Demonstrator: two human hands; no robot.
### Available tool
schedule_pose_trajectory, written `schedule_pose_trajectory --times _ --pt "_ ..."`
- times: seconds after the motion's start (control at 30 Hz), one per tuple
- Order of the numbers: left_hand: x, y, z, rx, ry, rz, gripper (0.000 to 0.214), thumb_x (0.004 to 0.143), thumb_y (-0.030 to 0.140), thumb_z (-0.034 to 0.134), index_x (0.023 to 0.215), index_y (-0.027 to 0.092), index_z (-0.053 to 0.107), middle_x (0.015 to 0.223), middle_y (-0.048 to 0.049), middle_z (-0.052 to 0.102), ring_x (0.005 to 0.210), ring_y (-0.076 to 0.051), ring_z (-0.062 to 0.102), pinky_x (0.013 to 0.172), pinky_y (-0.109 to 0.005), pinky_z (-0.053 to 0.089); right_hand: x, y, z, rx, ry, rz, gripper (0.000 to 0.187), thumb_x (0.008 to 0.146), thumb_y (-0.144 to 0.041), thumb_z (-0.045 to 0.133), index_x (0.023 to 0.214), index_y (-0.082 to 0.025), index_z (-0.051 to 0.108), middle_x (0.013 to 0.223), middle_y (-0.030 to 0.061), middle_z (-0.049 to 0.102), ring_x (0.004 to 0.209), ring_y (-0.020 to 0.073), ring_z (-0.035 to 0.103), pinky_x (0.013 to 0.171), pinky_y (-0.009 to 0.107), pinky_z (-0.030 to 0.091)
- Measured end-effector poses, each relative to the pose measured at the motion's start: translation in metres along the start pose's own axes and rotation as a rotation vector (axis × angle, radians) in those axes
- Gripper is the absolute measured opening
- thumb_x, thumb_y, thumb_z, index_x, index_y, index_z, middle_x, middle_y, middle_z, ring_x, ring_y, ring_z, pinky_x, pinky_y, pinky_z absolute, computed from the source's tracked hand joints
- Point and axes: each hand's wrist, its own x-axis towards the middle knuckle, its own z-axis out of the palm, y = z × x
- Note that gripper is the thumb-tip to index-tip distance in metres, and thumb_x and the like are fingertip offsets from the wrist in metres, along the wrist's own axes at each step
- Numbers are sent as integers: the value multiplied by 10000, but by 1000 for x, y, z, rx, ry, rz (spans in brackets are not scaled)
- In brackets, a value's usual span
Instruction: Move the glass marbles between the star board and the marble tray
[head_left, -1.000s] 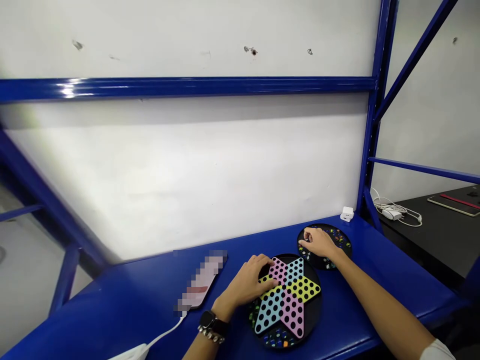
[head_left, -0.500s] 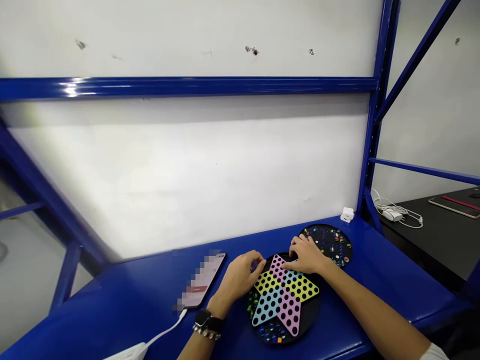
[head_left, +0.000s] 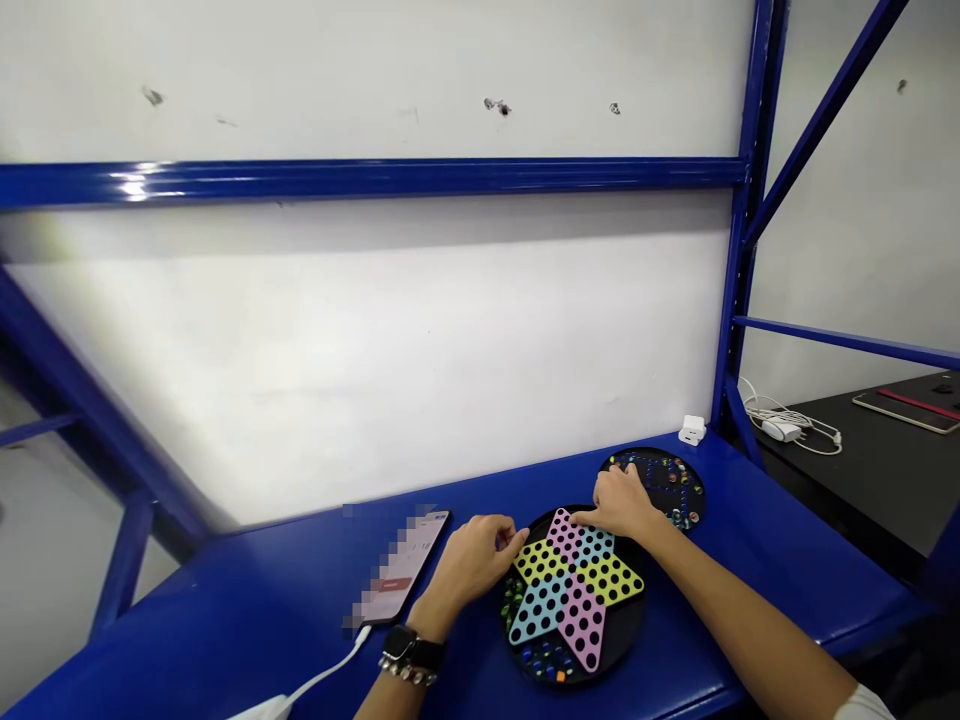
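A Chinese checkers board lies on the blue table, a pink, blue and yellow star of black holes on a round black base. My left hand, with a dark watch and bead bracelet at its wrist, is at the board's left edge. Its thumb and forefinger come together in a curl; what they hold, if anything, is hidden. My right hand reaches over the board's far right side, thumb stretched left toward the pink tip, fingers apart from it. Those fingers overlap the near-left part of a round black tray with scattered marbles.
Green marbles and blue marbles sit in the board's base compartments. A phone on a white cable lies left. A white charger stands at the back, near a blue frame post.
My right hand has shifted a little right, off the star's pink and blue area, with its thumb stretched further out. My left hand stays at the board's edge. The view has shifted slightly.
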Motion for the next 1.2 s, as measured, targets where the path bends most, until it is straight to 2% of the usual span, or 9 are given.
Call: schedule_pose_trajectory --times 0.1,0.2,0.33,0.53,0.7,0.77,1.0,1.2 --pt "0 -1 2 1 12 5 401 913 457 421 697 203 645 755 -43 708 710 -195 622 603 -276 331 2 3 1 -86 -6 55 442 830 -541 622 595 -167 637 750 136 683 874 307 628 959 521 337" --pt "0 -2 4 -3 -5 8 392 919 461 420 758 212 675 807 -41 724 753 -201 645 628 -277 360 3 4 1 -130 -70 95 312 855 -417 603 710 -149 671 770 123 697 799 271 654 976 500 321" --pt "-1 -1 5 14 -3 21 347 918 444 441 830 219 690 852 -36 724 802 -203 656 665 -279 395 2 4 3 -154 -94 107 286 877 -369 546 789 -132 682 789 131 708 767 258 666 958 471 322" --pt "0 -3 9 48 -3 69 392 979 358 323 893 227 682 932 -47 698 860 -199 652 733 -283 429 2 4 9 -198 -87 117 270 874 -215 453 875 -110 702 925 184 718 861 275 671 907 424 327" --pt "2 -12 17 43 12 78 389 995 296 274 1150 249 627 1077 -49 650 876 -191 651 759 -288 449 2 8 11 -172 -86 117 262 874 -199 446 829 -118 692 864 165 714 801 255 662 877 398 337" --pt "2 -14 19 64 -10 74 385 998 304 274 1195 251 601 1092 -54 628 860 -182 652 746 -288 451 2 9 11 -163 -86 116 266 878 -201 445 799 -122 687 826 152 710 771 242 656 865 384 338" --pt "3 -7 26 188 -56 43 340 993 384 297 1129 236 571 1063 -64 596 810 -194 650 686 -296 449 0 8 11 -138 -71 94 294 885 -247 450 719 -139 667 727 116 690 702 225 641 813 363 347" --pt "4 -5 30 252 -138 49 344 1007 358 208 1136 222 497 1019 -73 635 811 -229 670 693 -327 460 0 8 11 -139 -67 90 287 879 -252 456 716 -144 667 719 107 684 696 219 639 811 357 351"
